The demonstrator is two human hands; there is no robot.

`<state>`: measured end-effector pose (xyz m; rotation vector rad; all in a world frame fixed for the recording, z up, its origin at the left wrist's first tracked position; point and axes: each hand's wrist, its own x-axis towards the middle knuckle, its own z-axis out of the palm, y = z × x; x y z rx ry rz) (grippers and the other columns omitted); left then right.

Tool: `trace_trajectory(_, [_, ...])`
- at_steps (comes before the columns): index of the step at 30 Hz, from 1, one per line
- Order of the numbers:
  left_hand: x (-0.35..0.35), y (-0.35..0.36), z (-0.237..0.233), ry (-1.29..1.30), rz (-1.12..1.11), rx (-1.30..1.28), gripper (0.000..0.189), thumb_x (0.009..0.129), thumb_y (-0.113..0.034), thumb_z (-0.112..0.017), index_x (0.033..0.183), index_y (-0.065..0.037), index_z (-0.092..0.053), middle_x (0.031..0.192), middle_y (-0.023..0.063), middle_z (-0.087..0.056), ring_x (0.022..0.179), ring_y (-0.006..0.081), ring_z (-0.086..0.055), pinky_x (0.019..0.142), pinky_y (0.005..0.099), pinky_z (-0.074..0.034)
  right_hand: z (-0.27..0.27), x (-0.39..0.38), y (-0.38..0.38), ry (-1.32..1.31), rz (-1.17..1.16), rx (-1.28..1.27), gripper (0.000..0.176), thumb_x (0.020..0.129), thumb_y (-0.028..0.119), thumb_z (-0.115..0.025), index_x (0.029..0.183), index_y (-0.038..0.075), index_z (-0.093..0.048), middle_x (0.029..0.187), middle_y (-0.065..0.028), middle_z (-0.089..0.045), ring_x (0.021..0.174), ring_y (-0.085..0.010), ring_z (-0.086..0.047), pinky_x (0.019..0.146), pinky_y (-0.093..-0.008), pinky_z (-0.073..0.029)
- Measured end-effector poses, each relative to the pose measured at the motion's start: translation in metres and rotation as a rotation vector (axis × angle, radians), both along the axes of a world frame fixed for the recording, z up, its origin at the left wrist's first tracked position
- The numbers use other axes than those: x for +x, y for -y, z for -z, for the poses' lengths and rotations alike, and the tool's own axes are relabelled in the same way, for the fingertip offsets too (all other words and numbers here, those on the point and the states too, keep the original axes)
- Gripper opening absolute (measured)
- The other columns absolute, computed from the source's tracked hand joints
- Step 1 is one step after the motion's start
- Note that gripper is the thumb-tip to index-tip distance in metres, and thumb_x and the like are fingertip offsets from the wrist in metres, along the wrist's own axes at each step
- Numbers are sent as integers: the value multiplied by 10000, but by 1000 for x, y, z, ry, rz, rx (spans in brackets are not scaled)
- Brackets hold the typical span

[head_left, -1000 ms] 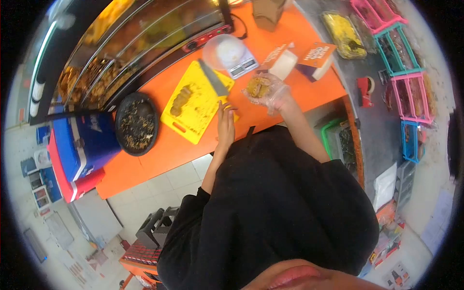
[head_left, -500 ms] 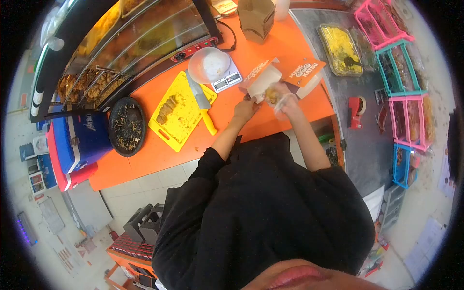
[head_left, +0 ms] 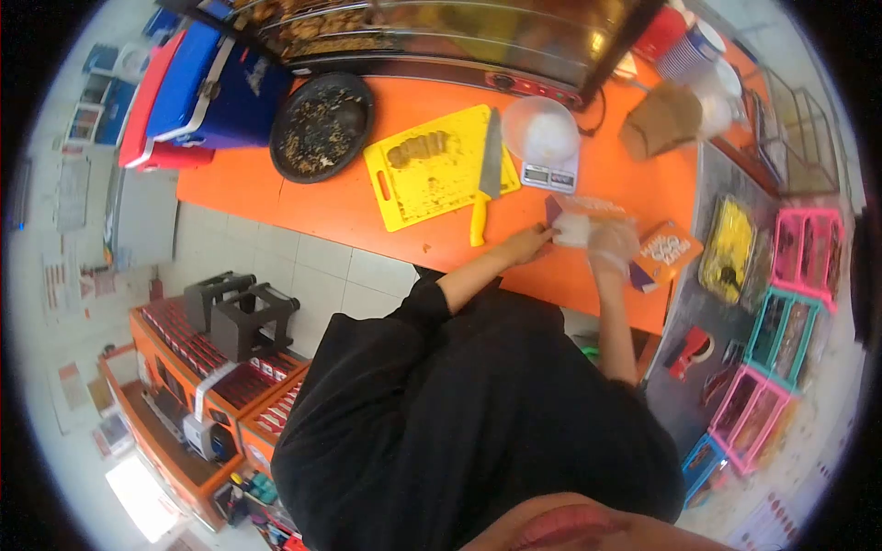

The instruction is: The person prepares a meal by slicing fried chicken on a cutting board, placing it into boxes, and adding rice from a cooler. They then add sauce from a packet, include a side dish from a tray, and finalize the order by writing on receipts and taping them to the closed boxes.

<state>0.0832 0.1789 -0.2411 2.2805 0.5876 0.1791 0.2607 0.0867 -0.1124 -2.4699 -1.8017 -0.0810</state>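
My left hand (head_left: 525, 246) is closed, its fingertips pinching the near left corner of an open paper takeaway box (head_left: 574, 231). White shows inside the box, and its printed orange lid (head_left: 668, 253) lies folded out to the right. Over the box is my right hand (head_left: 613, 242), in a clear plastic glove. Motion smears its fingers, so I cannot make out what they hold. Left of the box, a knife (head_left: 491, 165) with a yellow handle rests on a yellow cutting board (head_left: 446, 193). Sliced brown meat (head_left: 418, 149) lies on that board.
A digital scale (head_left: 549, 176) carries a clear bowl (head_left: 540, 129) with white contents. Beyond stands a heated display case (head_left: 441, 55). A black pan (head_left: 322, 127) sits left, brown cartons (head_left: 661, 119) back right. A tray of yellow food (head_left: 730, 241) is on the dark side counter.
The view has turned, so the counter appears rotated. My right hand has moved over the box; the brownish-yellow food seen in it before is no longer distinct. My left hand stays at the box corner.
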Motion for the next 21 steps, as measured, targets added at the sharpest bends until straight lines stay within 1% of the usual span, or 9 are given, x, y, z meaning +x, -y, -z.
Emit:
trace_trajectory(3, [-57,-10,-43,201,121,-275,436,896,-207,-624,1291,-63,-508,1129,178,-609,996,370,-618,856,439,-515,-49,-72,-34,-634,156,378,192,869,184,-621,763,24,-632,716,-114,-599,703,-236,-578,652,-405,-458])
trace_trajectory(5, [-103,-26,-74,-134,91,-608,420,916,-229,-614,1293,-77,-509,1192,176,-582,1015,349,-613,892,411,-496,-44,-131,-96,-1231,121,303,137,858,96,-621,782,-7,-572,692,-77,-537,676,-145,-501,618,-334,-439])
trace_trajectory(6, [-129,-30,-74,-140,100,-606,420,916,-229,-614,1293,-77,-509,1192,176,-582,1015,349,-613,892,411,-496,-48,-160,-129,-1041,-109,209,224,883,239,-634,904,15,-643,873,-115,-651,843,-175,-603,755,-365,-480])
trace_trajectory(7, [-156,-31,-72,-108,42,-568,427,928,-219,-608,1311,-69,-493,1215,182,-569,1019,322,-609,879,393,-496,-7,-184,-174,-769,-198,-10,591,851,493,-632,1285,98,-565,1266,-202,-581,1186,-254,-554,966,-391,-433])
trace_trajectory(9, [-204,-33,-80,-79,-16,-520,434,940,-210,-602,1328,-62,-477,1238,188,-557,1023,294,-605,867,375,-496,-12,-245,-234,-563,38,-156,999,743,705,-612,1523,199,-247,1503,-270,-301,1387,-398,-323,1100,-498,-305])
trace_trajectory(12, [-274,-36,-108,-22,-284,-430,447,939,-226,-592,1316,-19,-468,1213,230,-545,1003,340,-616,895,403,-489,7,-294,-312,-425,272,-418,1224,641,711,-703,1549,216,-46,1521,-277,-219,1418,-438,-224,1111,-528,-285])
trace_trajectory(16, [-366,-38,-93,55,-552,-535,356,956,-215,-581,1241,-11,-521,1109,205,-617,1045,333,-614,895,380,-490,92,-322,-355,-265,329,-504,931,651,483,-767,1449,211,-371,1388,-191,-467,1289,-411,-402,1039,-555,-346])
trace_trajectory(18, [-381,-58,-94,112,-689,-619,279,943,-159,-583,1169,4,-571,1115,199,-621,1028,330,-621,888,397,-487,94,-326,-351,-253,365,-466,704,768,350,-709,1405,225,-438,1402,-168,-450,1281,-393,-418,978,-617,-385])
trace_trajectory(21, [-346,-125,-127,267,-550,-315,278,912,-101,-577,1167,8,-577,1071,206,-620,1026,349,-608,891,420,-475,141,-318,-330,-210,359,-234,597,849,313,-634,1409,255,-434,1429,-159,-411,1320,-408,-365,991,-629,-367])
